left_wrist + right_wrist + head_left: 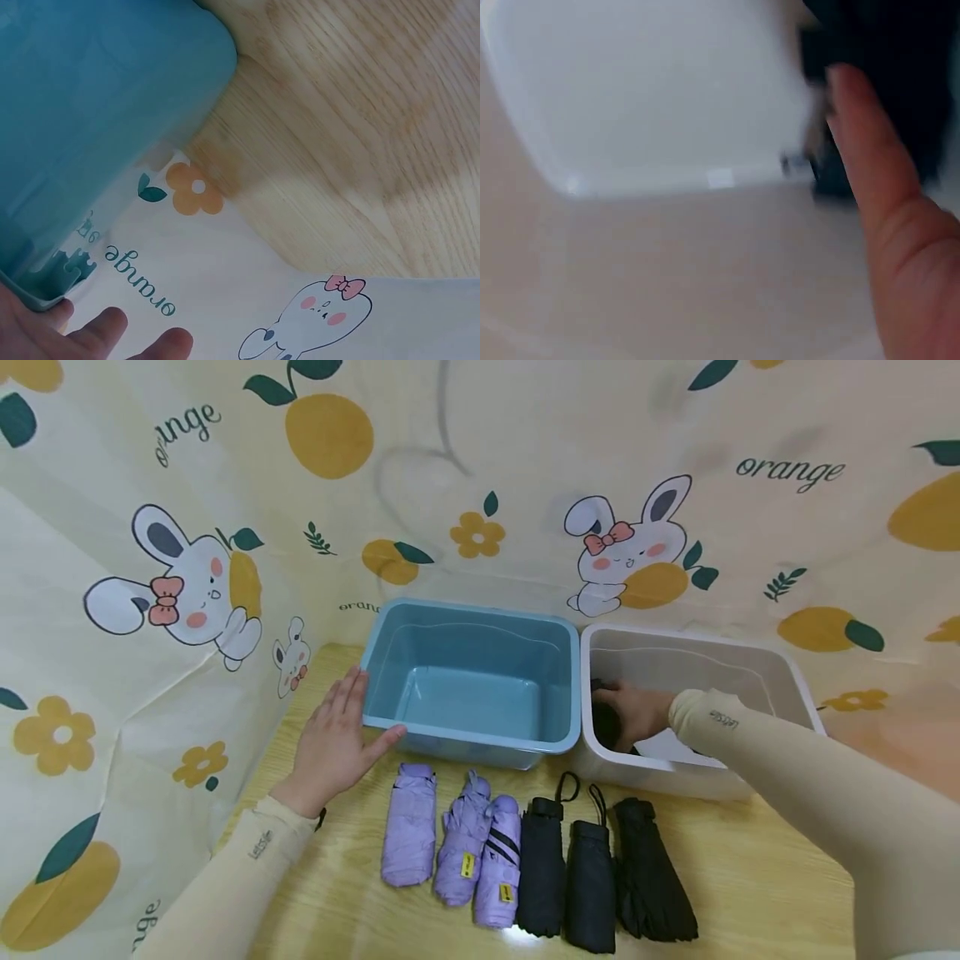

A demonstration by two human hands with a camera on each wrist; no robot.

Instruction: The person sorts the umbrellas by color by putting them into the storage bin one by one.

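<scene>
My right hand (637, 714) reaches down into the white bin (660, 778) and grips a black folded umbrella (606, 727) by its left wall. In the right wrist view the thumb (870, 142) lies along the dark fabric, and the picture is blurred. Fingers extended, my left hand (330, 750) rests at the left rim of the blue bin (465, 745), thumb at its front corner. That bin has nothing inside. In front of the bins lie purple folded umbrellas (408, 827) and black folded umbrellas (542, 868), side by side in a row.
The two bins stand side by side on a wood-grain table (750, 877). Behind and to the left hangs a cream cloth (510, 443) printed with rabbits and oranges. Wrist loops (597, 802) of two black umbrellas point toward the white bin.
</scene>
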